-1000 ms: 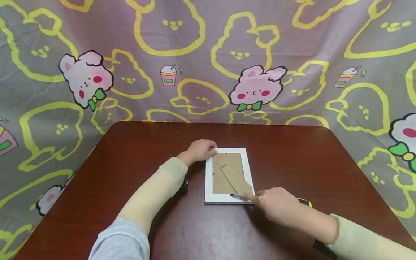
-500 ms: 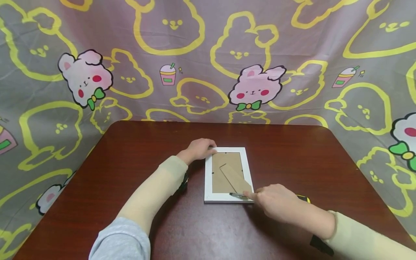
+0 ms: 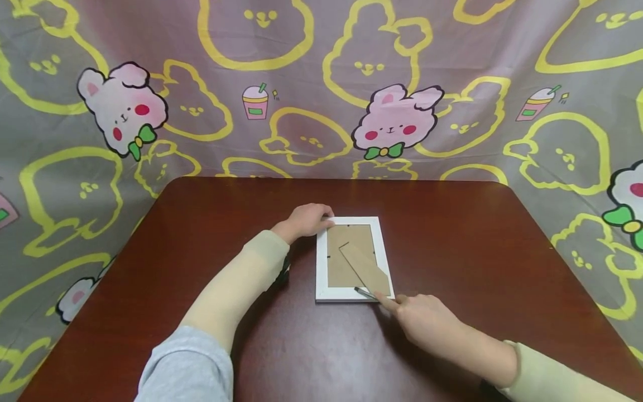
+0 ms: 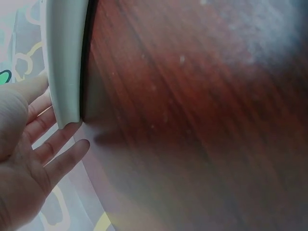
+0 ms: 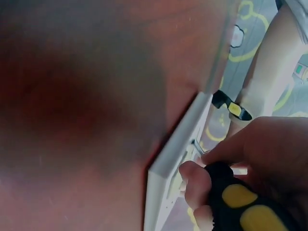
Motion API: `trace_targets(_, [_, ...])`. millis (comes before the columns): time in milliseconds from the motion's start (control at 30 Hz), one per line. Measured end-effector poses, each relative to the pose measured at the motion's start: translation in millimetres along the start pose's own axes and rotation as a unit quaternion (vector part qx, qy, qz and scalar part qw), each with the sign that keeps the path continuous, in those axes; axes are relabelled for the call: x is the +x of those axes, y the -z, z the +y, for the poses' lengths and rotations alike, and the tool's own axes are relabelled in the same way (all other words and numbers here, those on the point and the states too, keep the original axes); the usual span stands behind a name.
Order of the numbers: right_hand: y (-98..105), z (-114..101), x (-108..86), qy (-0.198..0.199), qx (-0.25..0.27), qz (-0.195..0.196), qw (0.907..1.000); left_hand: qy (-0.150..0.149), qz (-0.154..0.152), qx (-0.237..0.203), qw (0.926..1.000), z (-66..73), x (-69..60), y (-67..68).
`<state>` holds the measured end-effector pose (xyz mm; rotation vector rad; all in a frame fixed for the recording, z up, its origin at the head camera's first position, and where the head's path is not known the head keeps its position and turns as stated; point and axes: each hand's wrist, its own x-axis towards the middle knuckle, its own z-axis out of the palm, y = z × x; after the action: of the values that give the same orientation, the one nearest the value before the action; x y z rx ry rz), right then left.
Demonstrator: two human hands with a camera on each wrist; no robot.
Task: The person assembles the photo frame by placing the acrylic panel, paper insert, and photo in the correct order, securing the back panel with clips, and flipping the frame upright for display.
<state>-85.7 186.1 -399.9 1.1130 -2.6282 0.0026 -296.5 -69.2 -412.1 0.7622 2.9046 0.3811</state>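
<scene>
A white picture frame (image 3: 321, 268) lies back-up on the table, its brown backing board (image 3: 341, 268) showing with a slanted stand leg (image 3: 369, 268) and small dark tabs round the edge. My left hand (image 3: 307, 220) holds the frame's far left corner; in the left wrist view its fingers (image 4: 62, 159) reach round the frame's end. My right hand (image 3: 427, 324) grips a screwdriver by its black and yellow handle (image 5: 238, 197), index finger along the shaft. The screwdriver's flat metal tip (image 3: 359, 290) is at the near inner edge of the frame, by the backing board.
The dark red-brown wooden table (image 3: 452, 240) extends round the frame on all sides. Behind it and at both sides hangs a patterned cloth (image 3: 301, 72) with cartoon animals. A black and yellow wrist strap (image 5: 233, 108) shows on the left arm.
My right hand has swung a little nearer my body, so the screwdriver shaft slants more while its tip stays at the same edge. My left hand stays at its corner. The head view has tilted slightly down.
</scene>
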Motion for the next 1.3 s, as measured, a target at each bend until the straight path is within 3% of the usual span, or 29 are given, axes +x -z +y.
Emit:
trace_targets(333, [-6.3,-16.4,-2.1,-0.018,0.028,-0.004,0.9994,0.006,-0.012,0.004,0.9999,-1.7,1.3,4.3])
trace_targets(833, [-6.8,-16.0,-2.9,-0.032,0.041,-0.011,0.9986,0.005,-0.016,0.003,0.9999,-2.6,2.2,1.5])
trace_targets(1300, [-4.7,-11.4,-1.3,-0.010,0.032,0.003,0.9994,-0.007,-0.007,0.002,1.0000,-3.0,2.0,1.4])
